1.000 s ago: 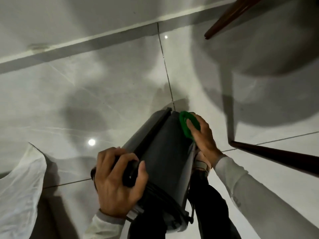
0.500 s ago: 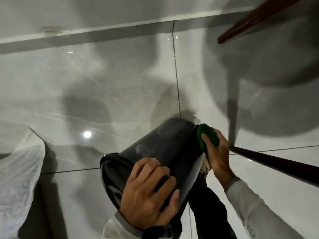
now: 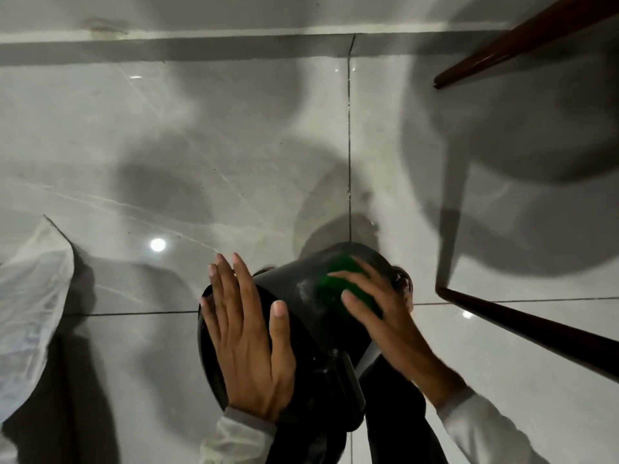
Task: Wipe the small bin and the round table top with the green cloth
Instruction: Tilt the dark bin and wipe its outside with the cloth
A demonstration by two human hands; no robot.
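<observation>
I tip the bin on its side above the floor, my left hand spread flat to brace it while my right hand presses the cloth against its wall.

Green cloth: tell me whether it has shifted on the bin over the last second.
Yes. The green cloth slid from the dark plastic bin's right edge onto its upper side, toward the left hand.

The small bin is dark and round, tipped on its side above the tiled floor, its wall dusty with pale smears. The green cloth lies pressed flat on the upper part of this wall, partly hidden and blurred.
</observation>
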